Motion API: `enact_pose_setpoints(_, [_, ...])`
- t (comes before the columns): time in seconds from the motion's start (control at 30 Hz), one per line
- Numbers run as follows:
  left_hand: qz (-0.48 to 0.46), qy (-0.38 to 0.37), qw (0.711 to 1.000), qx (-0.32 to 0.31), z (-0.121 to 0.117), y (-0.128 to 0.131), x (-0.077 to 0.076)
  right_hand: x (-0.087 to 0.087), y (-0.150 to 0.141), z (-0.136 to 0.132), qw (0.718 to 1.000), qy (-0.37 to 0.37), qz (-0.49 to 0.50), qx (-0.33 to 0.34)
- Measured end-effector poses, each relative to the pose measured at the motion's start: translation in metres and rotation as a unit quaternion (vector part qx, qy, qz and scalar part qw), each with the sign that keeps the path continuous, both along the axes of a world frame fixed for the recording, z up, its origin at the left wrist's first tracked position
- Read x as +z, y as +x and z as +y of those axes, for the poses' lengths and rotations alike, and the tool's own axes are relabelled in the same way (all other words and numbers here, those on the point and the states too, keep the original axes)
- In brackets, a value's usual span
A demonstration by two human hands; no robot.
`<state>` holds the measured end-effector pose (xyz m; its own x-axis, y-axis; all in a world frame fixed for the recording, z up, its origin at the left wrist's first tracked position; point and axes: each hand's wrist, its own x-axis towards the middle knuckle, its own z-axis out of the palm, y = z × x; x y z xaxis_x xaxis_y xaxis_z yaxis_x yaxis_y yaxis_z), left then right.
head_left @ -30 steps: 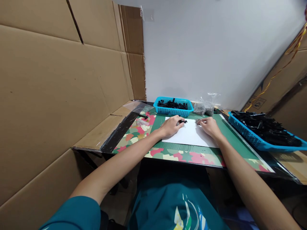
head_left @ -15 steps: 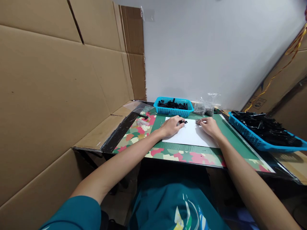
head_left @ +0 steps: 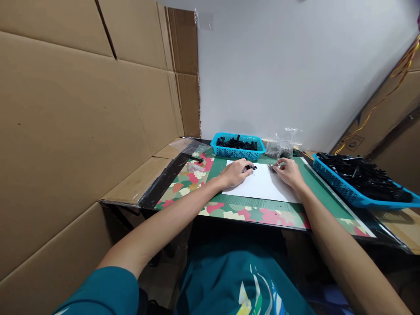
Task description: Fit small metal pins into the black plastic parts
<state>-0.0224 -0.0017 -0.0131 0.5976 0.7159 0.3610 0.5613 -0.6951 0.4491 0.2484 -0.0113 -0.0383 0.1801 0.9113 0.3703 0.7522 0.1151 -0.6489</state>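
Note:
My left hand [head_left: 235, 173] rests on the left part of a white sheet [head_left: 262, 189], its fingers closed around a small black plastic part [head_left: 252, 167]. Tiny metal pieces lie under and beside those fingers. Toward the sheet's right side, my right hand [head_left: 288, 171] has thumb and forefinger pinched together, at the edge of a small pile of tiny silvery metal pieces [head_left: 271, 167]. Whatever sits in that pinch is too small to make out.
A blue basket [head_left: 238, 153] of black parts stands behind the sheet; a larger blue basket [head_left: 348, 188] is at the right. Clear plastic bags [head_left: 278, 146] with small contents lie at the back. Another bag [head_left: 196, 167] lies on the patterned left mat. Cardboard [head_left: 82, 109] walls the left.
My right hand has lifted slightly and shifted a little away from the pile of metal pieces. The left hand stays in place with the black part.

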Motion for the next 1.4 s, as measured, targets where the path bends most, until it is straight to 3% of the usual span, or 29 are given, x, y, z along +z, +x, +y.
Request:
enact_pose_setpoints(0.3, [0.0,0.003,1.0,-0.006,0.002,0.0,-0.003,0.0,0.01,0.004,0.999,0.027,0.024,-0.04])
enact_pose_setpoints(0.5, [0.01,-0.003,1.0,-0.006,-0.001,0.0,0.001,-0.004,0.013,0.006,0.997,0.019,-0.053,-0.052])
enact_pose_setpoints(0.73, [0.01,-0.004,1.0,-0.009,-0.001,0.0,0.001,0.004,-0.005,-0.003,0.981,-0.024,-0.19,-0.01])
enact_pose_setpoints(0.93, [0.016,-0.004,1.0,-0.014,-0.001,0.0,0.001,0.006,-0.003,-0.004,0.985,-0.032,-0.164,-0.043])
enact_pose_setpoints(1.1, [0.014,-0.005,1.0,-0.013,0.001,0.001,-0.001,0.005,0.01,-0.004,0.995,0.009,-0.092,-0.042])
enact_pose_setpoints(1.27, [0.021,-0.007,1.0,-0.014,0.0,0.001,-0.001,0.001,0.008,-0.005,0.991,-0.026,-0.133,0.001])
enact_pose_setpoints(1.4, [0.023,-0.001,1.0,-0.017,-0.001,0.0,0.001,0.001,0.006,-0.003,0.99,-0.027,-0.139,-0.022])
